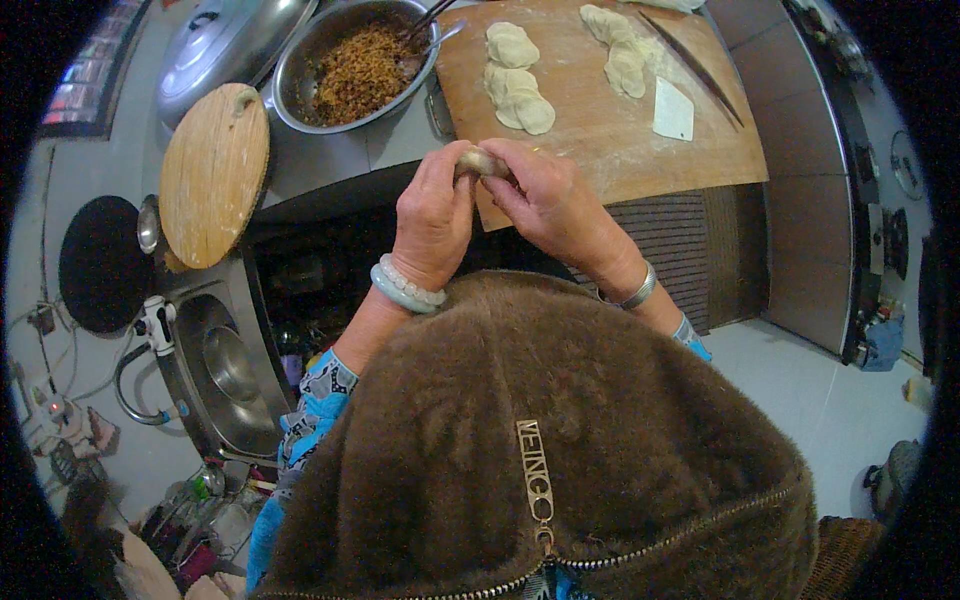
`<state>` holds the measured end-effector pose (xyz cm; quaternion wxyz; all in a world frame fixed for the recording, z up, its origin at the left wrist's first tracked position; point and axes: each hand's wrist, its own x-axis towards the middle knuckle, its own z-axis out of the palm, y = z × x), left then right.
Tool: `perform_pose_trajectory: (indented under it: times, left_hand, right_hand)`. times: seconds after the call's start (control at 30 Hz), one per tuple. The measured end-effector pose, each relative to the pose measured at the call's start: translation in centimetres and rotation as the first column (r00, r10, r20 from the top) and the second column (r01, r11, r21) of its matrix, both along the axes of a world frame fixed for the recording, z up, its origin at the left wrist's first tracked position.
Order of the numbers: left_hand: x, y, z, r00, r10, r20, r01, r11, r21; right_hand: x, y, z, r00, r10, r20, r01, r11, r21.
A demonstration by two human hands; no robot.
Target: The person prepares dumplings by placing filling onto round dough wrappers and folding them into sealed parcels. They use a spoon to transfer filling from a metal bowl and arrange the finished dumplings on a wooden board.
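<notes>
Both my hands meet in front of me over the near left corner of a floured wooden board. My left hand and my right hand pinch a small folded dumpling between their fingers and thumbs; its underside is hidden. Beyond them on the board lie overlapping round dough wrappers and a second row of wrappers. A white dough scraper rests to the right of these. At the upper left, a metal bowl holds chopped filling with chopsticks and a spoon handle in it.
A long dark tapered stick lies diagonally at the board's right. On the left are a round wooden board, a domed metal lid, and a steel sink with a faucet. A dark cabinet stands at the right.
</notes>
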<state>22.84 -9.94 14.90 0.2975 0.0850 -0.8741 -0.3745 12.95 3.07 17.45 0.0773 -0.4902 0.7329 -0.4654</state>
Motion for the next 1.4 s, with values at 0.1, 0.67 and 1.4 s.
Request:
perform_pose_trajectory:
  times: [0.1, 0.67, 1.4]
  left_hand:
    - [0.0, 0.3, 0.3, 0.998, 0.01, 0.069, -0.021, 0.987, 0.161]
    - [2.1, -16.5, 0.2, 0.924, 0.373, 0.085, -0.382, 0.892, 0.24]
    - [-0.5, -36.5, -11.4, 0.759, 0.648, 0.062, -0.595, 0.73, -0.336]
  right_hand:
    - [0.2, -0.3, -0.4, 0.994, -0.022, -0.107, 0.023, 1.0, 0.005]
    - [-0.9, -1.0, -2.6, 0.999, -0.012, 0.052, 0.002, 0.982, 0.188]
    - [-1.7, -3.8, -4.7, 0.993, 0.086, 0.079, -0.108, 0.933, 0.343]
